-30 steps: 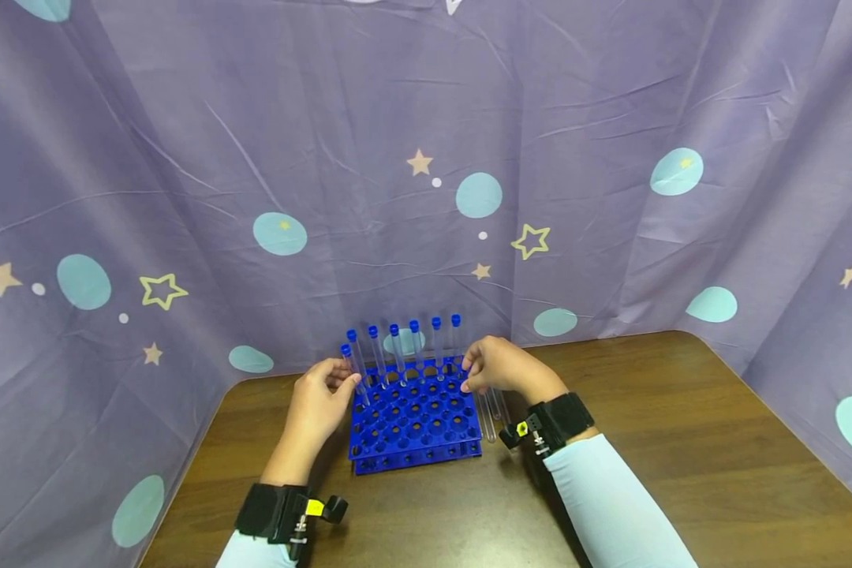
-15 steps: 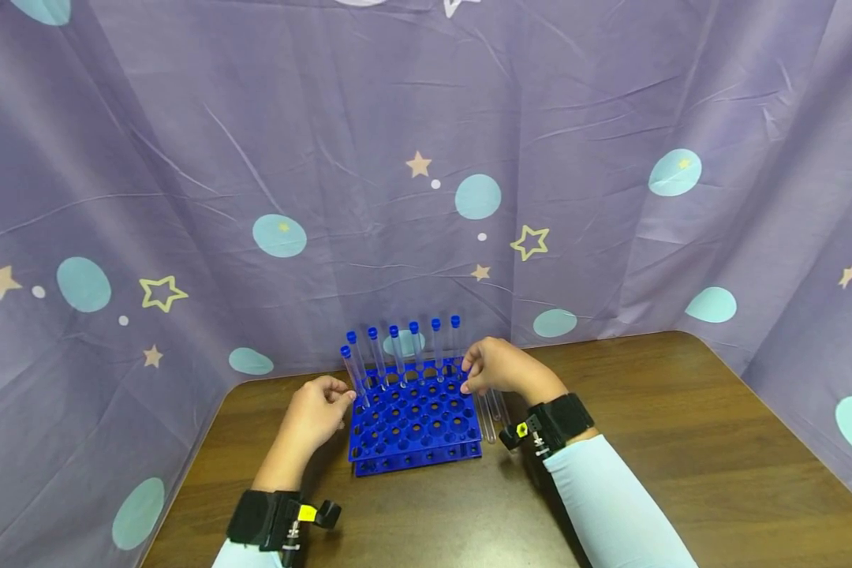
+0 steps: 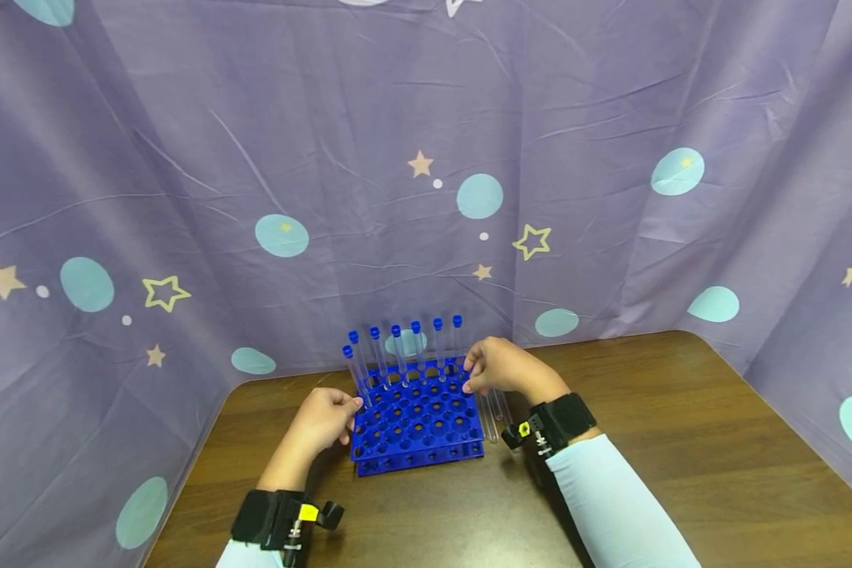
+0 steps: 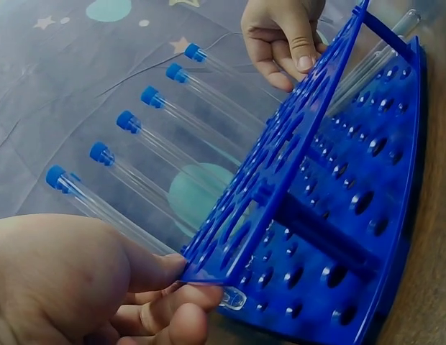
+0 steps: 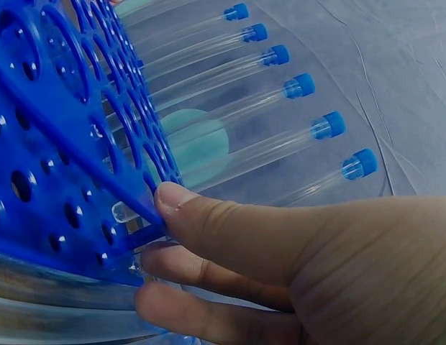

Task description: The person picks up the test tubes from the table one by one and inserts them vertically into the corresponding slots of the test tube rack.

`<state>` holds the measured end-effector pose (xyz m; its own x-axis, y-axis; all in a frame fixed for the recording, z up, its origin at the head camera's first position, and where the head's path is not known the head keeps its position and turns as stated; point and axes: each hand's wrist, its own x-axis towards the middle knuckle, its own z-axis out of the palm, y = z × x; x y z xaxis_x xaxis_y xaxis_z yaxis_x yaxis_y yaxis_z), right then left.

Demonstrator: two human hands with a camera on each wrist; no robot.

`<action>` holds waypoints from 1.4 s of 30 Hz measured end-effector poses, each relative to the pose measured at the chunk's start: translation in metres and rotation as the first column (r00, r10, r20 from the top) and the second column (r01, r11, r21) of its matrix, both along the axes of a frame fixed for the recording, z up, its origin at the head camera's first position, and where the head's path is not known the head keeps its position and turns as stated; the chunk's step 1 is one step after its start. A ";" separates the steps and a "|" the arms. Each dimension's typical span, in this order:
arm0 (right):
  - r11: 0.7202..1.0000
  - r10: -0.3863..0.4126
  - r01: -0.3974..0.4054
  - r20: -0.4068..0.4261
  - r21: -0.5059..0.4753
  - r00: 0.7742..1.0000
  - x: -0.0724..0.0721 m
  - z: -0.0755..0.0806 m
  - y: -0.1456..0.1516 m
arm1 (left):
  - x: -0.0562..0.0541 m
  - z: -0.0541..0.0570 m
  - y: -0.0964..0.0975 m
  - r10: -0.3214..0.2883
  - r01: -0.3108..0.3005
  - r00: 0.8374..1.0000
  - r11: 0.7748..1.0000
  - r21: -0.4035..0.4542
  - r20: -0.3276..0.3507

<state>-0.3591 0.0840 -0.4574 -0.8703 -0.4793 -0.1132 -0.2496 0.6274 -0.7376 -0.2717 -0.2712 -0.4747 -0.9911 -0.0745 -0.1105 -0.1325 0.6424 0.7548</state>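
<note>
A blue plastic test tube rack [image 3: 416, 427] stands on the table, with several clear, blue-capped test tubes [image 5: 230, 159] in holes along its back row. The front-left test tube [image 3: 356, 371] leans a little to the left. With thumb above and fingers below, my left hand [image 3: 324, 420] pinches the left edge of the rack's top plate; the left wrist view shows the thumb [image 4: 155, 269] right at that edge. My right hand [image 3: 506, 368] grips the right edge of the same plate, its thumb [image 5: 190, 212] on top and fingers beneath.
Loose clear tubes [image 3: 490, 422] lie on the table against the rack's right side, partly under my right hand. Behind the rack, a purple curtain [image 3: 369, 197] with stars and teal spots hangs at the wooden table's [image 3: 667, 410] back edge.
My left hand has come away from the front-left test tube and moved down to the rack's left edge, which it now pinches. My right hand has stayed at the right edge.
</note>
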 end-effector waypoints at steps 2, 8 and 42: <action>1.000 -0.004 0.004 -0.002 -0.001 1.000 -0.001 -0.001 0.000 | 0.000 -0.001 0.002 0.003 -0.003 1.000 1.000 0.008 0.002; 1.000 0.003 -0.003 -0.006 0.000 1.000 -0.002 -0.003 0.001 | -0.001 -0.005 0.002 -0.010 0.009 0.999 0.999 0.034 0.036; 0.978 -0.100 0.111 -0.071 0.179 0.992 -0.008 -0.006 0.033 | -0.003 -0.010 0.001 -0.023 0.024 0.998 1.000 -0.012 0.058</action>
